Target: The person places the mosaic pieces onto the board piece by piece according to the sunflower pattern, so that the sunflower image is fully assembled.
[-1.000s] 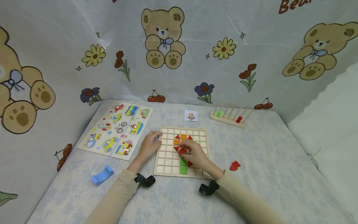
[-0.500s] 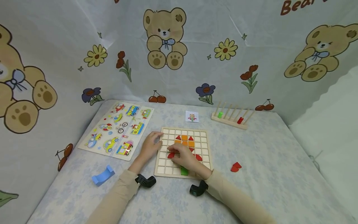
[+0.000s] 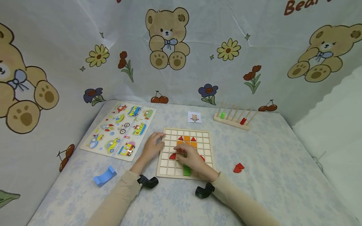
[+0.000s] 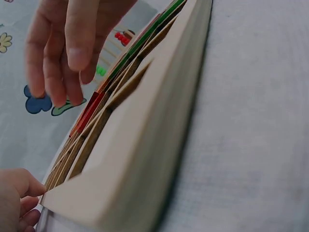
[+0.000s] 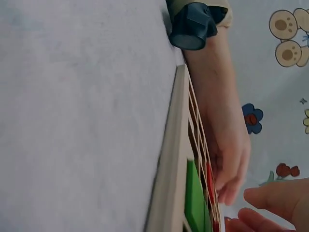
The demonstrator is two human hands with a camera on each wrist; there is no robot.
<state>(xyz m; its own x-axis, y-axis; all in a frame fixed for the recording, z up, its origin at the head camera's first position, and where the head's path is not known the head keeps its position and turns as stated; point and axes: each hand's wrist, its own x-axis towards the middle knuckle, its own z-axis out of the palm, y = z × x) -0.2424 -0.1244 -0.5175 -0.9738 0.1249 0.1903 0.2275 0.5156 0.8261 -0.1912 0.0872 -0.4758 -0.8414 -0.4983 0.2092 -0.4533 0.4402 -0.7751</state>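
Observation:
A square wooden grid board (image 3: 167, 164) lies on the table with orange squares (image 3: 193, 144), red triangles (image 3: 181, 138), red petal-shaped pieces (image 3: 172, 156) and green squares (image 3: 187, 171) in its cells. My right hand (image 3: 191, 157) hovers over the board's middle and covers some cells. Its fingers (image 4: 59, 72) hang loosely bent, with no piece visible between them in the left wrist view. My left hand (image 3: 152, 147) rests at the board's left edge, thumb and fingertips touching it.
Two loose red pieces (image 3: 238, 168) lie right of the board. A pattern card (image 3: 194, 117) and a wooden peg rack (image 3: 231, 122) with green and red beads stand behind. At the left are a vehicle puzzle board (image 3: 117, 131) and a blue curved block (image 3: 105, 176).
My right hand carried a red petal piece left and let it go in a left cell of the board, then drew back slightly right. My left hand stayed at the edge.

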